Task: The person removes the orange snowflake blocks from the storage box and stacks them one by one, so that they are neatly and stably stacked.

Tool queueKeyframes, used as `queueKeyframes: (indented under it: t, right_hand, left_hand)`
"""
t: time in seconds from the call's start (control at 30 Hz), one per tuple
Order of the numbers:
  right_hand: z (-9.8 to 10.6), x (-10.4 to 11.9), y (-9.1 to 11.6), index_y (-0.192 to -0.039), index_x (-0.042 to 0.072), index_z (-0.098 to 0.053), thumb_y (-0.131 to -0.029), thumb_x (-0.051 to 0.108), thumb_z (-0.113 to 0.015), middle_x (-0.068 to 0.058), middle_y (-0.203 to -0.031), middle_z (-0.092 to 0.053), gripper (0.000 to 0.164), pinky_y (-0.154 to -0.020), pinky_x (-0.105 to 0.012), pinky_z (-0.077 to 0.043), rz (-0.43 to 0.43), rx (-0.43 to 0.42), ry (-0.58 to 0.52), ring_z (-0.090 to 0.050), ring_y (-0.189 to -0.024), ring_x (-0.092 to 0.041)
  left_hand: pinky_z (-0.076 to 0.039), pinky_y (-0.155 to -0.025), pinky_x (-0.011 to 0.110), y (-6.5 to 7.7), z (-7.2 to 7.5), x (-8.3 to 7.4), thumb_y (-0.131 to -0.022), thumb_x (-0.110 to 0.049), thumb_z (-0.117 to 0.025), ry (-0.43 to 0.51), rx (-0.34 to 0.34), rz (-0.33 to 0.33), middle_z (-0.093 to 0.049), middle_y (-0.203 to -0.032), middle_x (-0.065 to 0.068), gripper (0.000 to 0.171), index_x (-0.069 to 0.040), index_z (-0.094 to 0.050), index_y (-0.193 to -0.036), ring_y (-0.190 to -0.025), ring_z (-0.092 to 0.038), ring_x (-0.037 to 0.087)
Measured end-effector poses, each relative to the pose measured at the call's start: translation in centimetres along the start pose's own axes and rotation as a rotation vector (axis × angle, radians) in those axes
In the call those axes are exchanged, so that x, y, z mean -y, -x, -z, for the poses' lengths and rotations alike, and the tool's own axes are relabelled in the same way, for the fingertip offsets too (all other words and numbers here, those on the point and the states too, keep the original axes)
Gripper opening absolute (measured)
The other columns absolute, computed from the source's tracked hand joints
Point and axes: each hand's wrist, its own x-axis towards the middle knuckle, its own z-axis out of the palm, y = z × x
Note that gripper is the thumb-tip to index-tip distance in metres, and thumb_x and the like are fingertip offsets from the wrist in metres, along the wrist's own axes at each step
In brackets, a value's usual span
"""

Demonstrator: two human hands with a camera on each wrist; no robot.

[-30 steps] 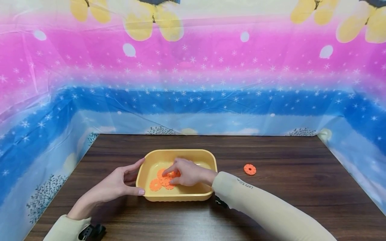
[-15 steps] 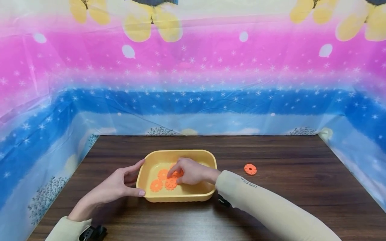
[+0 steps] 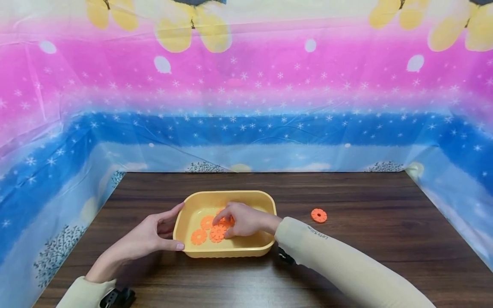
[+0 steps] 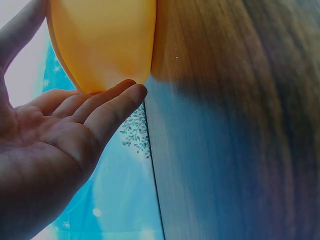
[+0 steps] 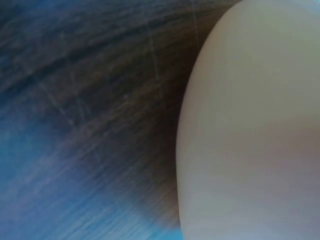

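Note:
A yellow plastic bin (image 3: 200, 253) stands on the table with several orange notched discs (image 3: 198, 236) in it. My left hand (image 3: 148, 237) holds the bin's left end, thumb at the front corner and fingers at the back corner. In the left wrist view, the fingers of that hand (image 4: 55, 135) lie against the bin's end wall (image 4: 105, 40). My right hand (image 3: 242, 220) reaches over the right rim, with bent index finger and thumb down among the discs. I cannot tell whether they pinch one. In the right wrist view a blurred pale rounded surface (image 5: 255, 120) hides the hand.
A single orange disc (image 3: 319, 215) lies on the dark wood table (image 3: 366, 239) to the right of the bin. A printed curtain (image 3: 246, 128) stands around the table's back and sides.
My right hand has shifted slightly right inside the bin, and its index finger has drawn in. The heaped discs have spread apart. My left hand stays at the bin's left end.

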Motion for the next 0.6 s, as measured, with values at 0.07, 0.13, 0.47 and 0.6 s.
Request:
queueKeyframes:
  t: [0.07, 0.13, 0.47, 0.6]
  right_hand:
    - [-0.02, -0.01, -0.01, -0.111, 0.021, -0.069, -0.076, 0.015, -0.076, -0.003, -0.085, -0.053, 0.037, -0.066, -0.020, -0.038, -0.002, -0.003, 0.001, -0.042, -0.075, -0.010]
    - [-0.06, -0.05, -0.03, -0.111, 0.021, -0.069, -0.075, 0.015, -0.077, -0.003, -0.085, -0.053, 0.037, -0.066, -0.020, -0.038, -0.004, -0.005, 0.002, -0.042, -0.075, -0.010]
    - [-0.13, -0.26, -0.13, -0.109, 0.021, -0.069, -0.074, 0.015, -0.078, -0.001, -0.083, -0.053, 0.037, -0.067, -0.020, -0.039, 0.003, -0.014, 0.013, -0.042, -0.076, -0.010]
    - [-0.11, -0.23, -0.08, -0.108, 0.021, -0.069, -0.074, 0.016, -0.079, 0.000, -0.084, -0.053, 0.036, -0.068, -0.020, -0.039, 0.003, -0.016, 0.012, -0.043, -0.077, -0.010]
  left_hand:
    - [-0.048, -0.087, 0.032, -0.01, -0.02, 0.05, -0.076, -0.016, -0.077, -0.002, -0.001, -0.004, -0.020, -0.150, 0.014, 0.096, -0.017, -0.015, -0.150, -0.125, -0.039, 0.033]
    - [-0.048, -0.087, 0.032, -0.02, -0.03, 0.09, -0.076, -0.016, -0.077, 0.000, -0.001, -0.005, -0.021, -0.150, 0.015, 0.096, -0.017, -0.015, -0.150, -0.125, -0.040, 0.033]
    - [-0.048, -0.087, 0.032, 0.00, -0.05, 0.08, -0.076, -0.016, -0.077, 0.008, -0.003, 0.000, -0.022, -0.149, 0.015, 0.096, -0.017, -0.016, -0.150, -0.124, -0.041, 0.033]
    - [-0.049, -0.086, 0.032, 0.01, -0.04, 0.11, -0.076, -0.015, -0.077, 0.008, -0.001, 0.000, -0.022, -0.149, 0.015, 0.096, -0.017, -0.015, -0.150, -0.124, -0.041, 0.034]
